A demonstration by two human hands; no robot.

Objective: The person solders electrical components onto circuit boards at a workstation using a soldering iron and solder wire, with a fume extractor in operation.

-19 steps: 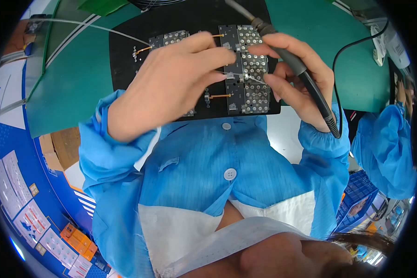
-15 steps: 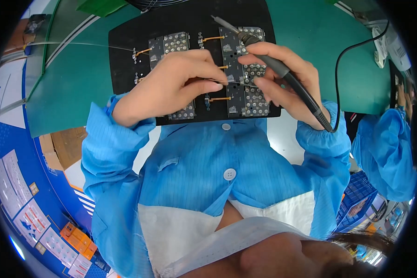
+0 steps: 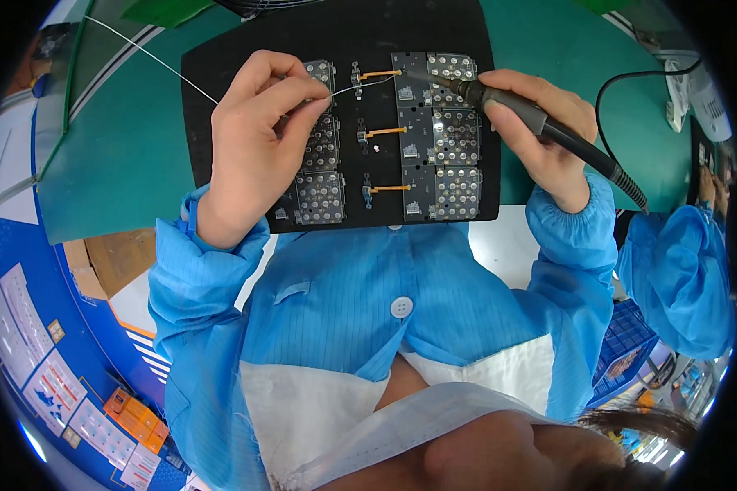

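Observation:
My left hand [image 3: 262, 135] is closed, pinching a thin solder wire [image 3: 354, 87] between thumb and fingertips. The wire reaches right to the end of the upper orange flex strip [image 3: 379, 74]. In my right hand [image 3: 544, 123] is a soldering iron [image 3: 585, 149], gripped like a pen, its tip close to the wire's end at the same strip. A right-hand column of dark circuit boards [image 3: 418, 123] lies on a black pad [image 3: 213, 74], with small connectors on orange strips at its left edge. Another column of boards [image 3: 319, 196] is partly hidden by my left hand.
The pad lies on a green work mat [image 3: 123, 155]. A black iron cord [image 3: 602, 98] loops at the right, near a white bottle [image 3: 710, 110]. Another person's blue sleeve [image 3: 680, 278] shows at the far right. Wire also trails off [image 3: 155, 59] to the upper left.
Both hands have moved apart and farther from me, uncovering the right-hand boards. The iron's tip has come down and right to the upper strip, and the solder wire has moved there too.

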